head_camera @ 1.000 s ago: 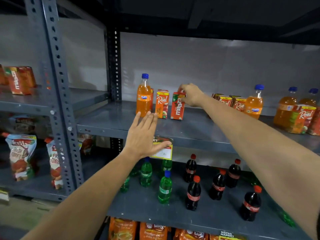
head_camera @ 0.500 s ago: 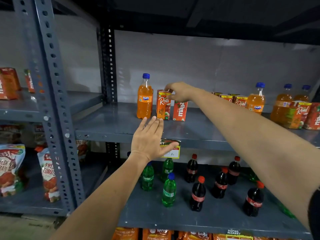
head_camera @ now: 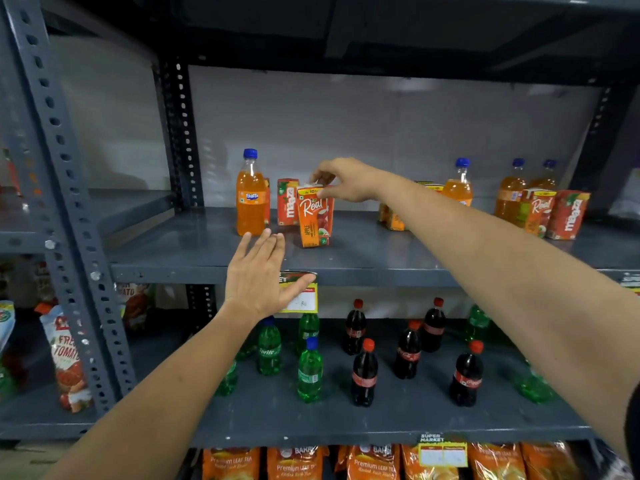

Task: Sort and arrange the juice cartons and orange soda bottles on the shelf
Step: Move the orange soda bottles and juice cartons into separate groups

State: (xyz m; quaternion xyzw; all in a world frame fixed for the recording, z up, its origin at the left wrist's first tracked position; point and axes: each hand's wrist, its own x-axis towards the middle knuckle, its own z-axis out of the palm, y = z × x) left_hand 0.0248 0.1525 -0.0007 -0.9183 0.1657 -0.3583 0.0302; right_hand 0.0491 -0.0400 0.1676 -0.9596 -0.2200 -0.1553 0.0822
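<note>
My right hand (head_camera: 346,180) pinches the top of an orange Real apple juice carton (head_camera: 313,218), which stands slightly tilted on the grey middle shelf (head_camera: 207,251). Behind it stand a red Maaza carton (head_camera: 286,202) and, at the left, an orange Fanta bottle (head_camera: 250,195). My left hand (head_camera: 261,277) hovers flat and empty at the shelf's front edge, fingers spread. More soda bottles (head_camera: 459,183) and cartons (head_camera: 568,214) stand at the right of the same shelf; my right forearm hides some of them.
A price tag (head_camera: 301,299) hangs from the shelf edge under my left thumb. The shelf below carries green Sprite bottles (head_camera: 310,370) and dark cola bottles (head_camera: 363,374). Tea packets (head_camera: 374,464) line the bottom. A steel upright (head_camera: 69,216) stands left, with tomato pouches (head_camera: 67,358) beyond.
My right hand left the Maaza carton, took the Real carton by its top and pulled it forward and to the right, in front of the Maaza. My left hand barely moved.
</note>
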